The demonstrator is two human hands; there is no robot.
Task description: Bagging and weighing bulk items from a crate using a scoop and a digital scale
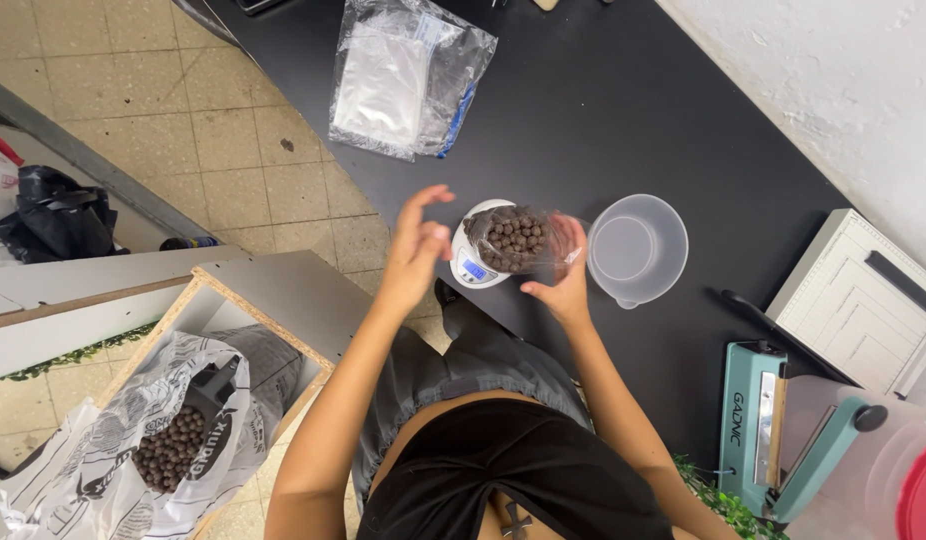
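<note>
Brown clay pebbles filled the clear plastic bag (516, 240) on the small white digital scale (473, 262) at the black tabletop's (603, 110) edge. Your right hand (563, 270) steadied it; your left hand (415, 245) hovered open beside. Weighing seemed underway; next, read the display.

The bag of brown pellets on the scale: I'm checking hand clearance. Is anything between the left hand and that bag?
Nothing visible. The left hand hovers open just beside the clear bag of pellets on the small scale, with only bare black tabletop around. The right hand touches the bag's other side.
</note>
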